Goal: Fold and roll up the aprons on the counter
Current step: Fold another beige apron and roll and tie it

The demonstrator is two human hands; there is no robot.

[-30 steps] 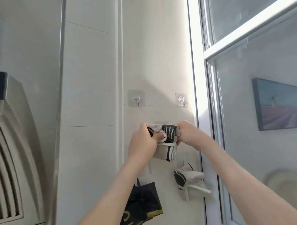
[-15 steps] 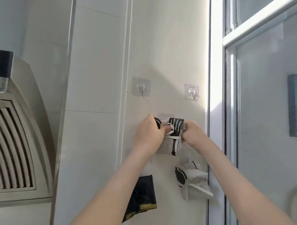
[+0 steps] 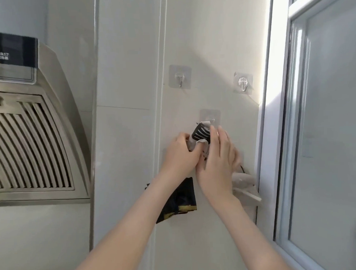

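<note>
Gripping the rolled grey-and-black striped cloth apron (image 3: 201, 133) in curled left hand (image 3: 180, 155), high against the tiled wall (image 3: 210, 42), apparently to loop it onto the clear adhesive hook (image 3: 210, 117); steadying with flat, straight-fingered right hand (image 3: 218, 161).

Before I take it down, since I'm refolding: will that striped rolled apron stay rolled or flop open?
Probably floppy: the striped rolled apron creases where the left hand grips it. Likely light: a small adhesive hook seems to carry it.

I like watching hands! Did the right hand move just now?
Yes. The right hand slid left: earlier straight below the wall hook nearest the window, now left of it, in front of the rolled apron.
</note>
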